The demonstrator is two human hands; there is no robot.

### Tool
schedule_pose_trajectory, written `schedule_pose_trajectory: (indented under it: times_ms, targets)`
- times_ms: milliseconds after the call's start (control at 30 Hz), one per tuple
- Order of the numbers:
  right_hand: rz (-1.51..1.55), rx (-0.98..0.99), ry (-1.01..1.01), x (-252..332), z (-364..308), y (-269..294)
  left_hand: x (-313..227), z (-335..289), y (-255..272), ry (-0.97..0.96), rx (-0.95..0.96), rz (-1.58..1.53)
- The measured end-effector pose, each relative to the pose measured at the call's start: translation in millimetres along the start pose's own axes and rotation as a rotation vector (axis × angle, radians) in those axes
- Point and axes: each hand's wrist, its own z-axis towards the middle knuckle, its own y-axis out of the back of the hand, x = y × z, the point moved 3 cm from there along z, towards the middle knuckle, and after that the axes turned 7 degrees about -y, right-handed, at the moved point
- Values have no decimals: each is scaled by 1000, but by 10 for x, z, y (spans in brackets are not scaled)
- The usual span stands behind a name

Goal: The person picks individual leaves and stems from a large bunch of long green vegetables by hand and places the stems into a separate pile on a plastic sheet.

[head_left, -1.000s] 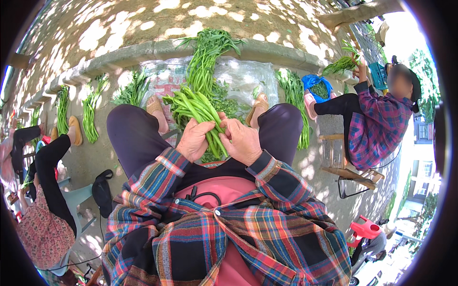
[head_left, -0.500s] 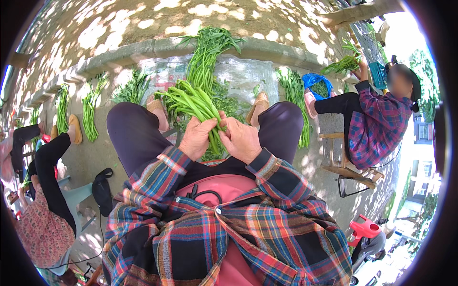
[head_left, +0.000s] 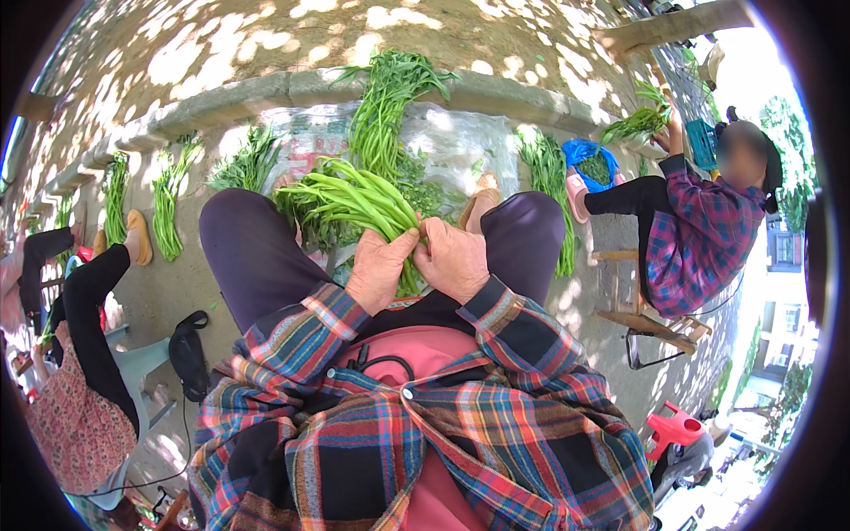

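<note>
The left hand was wrapped round the near part of a bundle of green stems, its grip full. The right hand had a narrow grip – fingertips pinched on the same bundle, just beside the left thumb. The stems slanted up from the hands toward the left knee, fanning loosely. Beyond them, a longer heap of leafy greens lay on a clear plastic sheet near the kerb. To the right, a co-worker held another bunch.
</note>
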Motion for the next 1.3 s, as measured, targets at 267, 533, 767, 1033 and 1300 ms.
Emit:
schedule_pose_trajectory:
  times_ms: [267, 533, 767, 1033, 1300]
  targets:
    - [17, 38, 17, -12, -18, -62, 14, 59, 87, 56, 59, -76]
    - [46, 77, -6, 1, -56, -63, 112, 130, 158, 157, -3, -187]
    - [77, 50, 21, 30, -83, -51, 128, 172, 198, 225, -45, -259]
    - [145, 132, 79, 72, -124, -112, 148, 273, 276, 184, -19, -249]
    - [504, 310, -20, 7, -189, -56, -808, 700, 625, 201, 94, -506]
